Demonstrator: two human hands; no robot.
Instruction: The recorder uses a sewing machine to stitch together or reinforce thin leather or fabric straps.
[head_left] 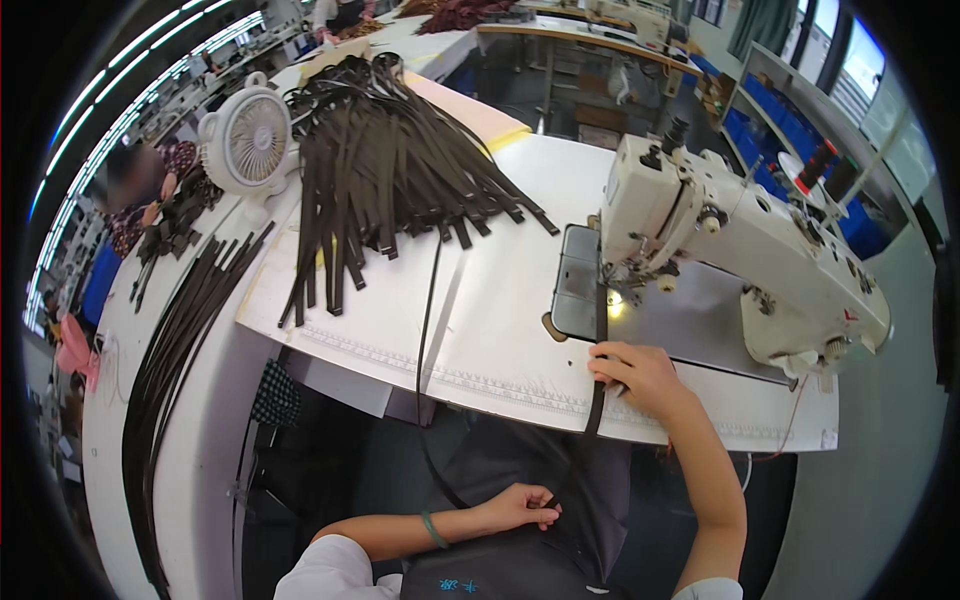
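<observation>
A long dark strap (597, 410) runs from under the needle of a white sewing machine (740, 230) down toward my lap. My right hand (640, 380) grips it on the table just in front of the machine's metal plate (575, 285). Lower, over my dark apron, my left hand (525, 508), with a green bangle at the wrist, pinches the strap. From there another length rises over the table edge. A large heap of dark straps (385, 180) lies on the table to the left of the machine, and a small light glows by the needle.
A white fan (250, 140) stands at the back left. Loose straps (190, 340) lie along the side table (115, 400). A co-worker (140, 190) sits beyond, at far left. Thread spools (820, 165) top the machine, with blue bins (750, 140) on a shelf behind.
</observation>
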